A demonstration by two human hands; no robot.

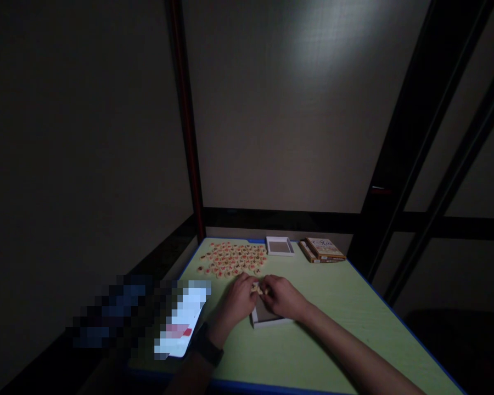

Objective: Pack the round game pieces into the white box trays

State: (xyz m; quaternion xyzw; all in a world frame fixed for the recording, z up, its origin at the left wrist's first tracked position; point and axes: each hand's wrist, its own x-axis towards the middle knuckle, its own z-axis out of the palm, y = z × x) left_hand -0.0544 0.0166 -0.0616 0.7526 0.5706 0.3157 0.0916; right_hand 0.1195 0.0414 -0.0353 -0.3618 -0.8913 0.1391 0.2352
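Two hands meet over the far end of a shallow open box (267, 324) on the green bench (341, 307), the left hand (241, 296) at its left side and the right hand (284, 298) over its right part, both with fingers curled narrow about a few small round pieces (256, 288), though whether either grips one firmly I cannot tell. Beyond that box and to its left spread many more marked discs (234, 259); directly beyond it sits a second open tray (280, 247), beyond and rightward two stacked printed boxes (323, 249), and to its left a lit screen (184, 318).
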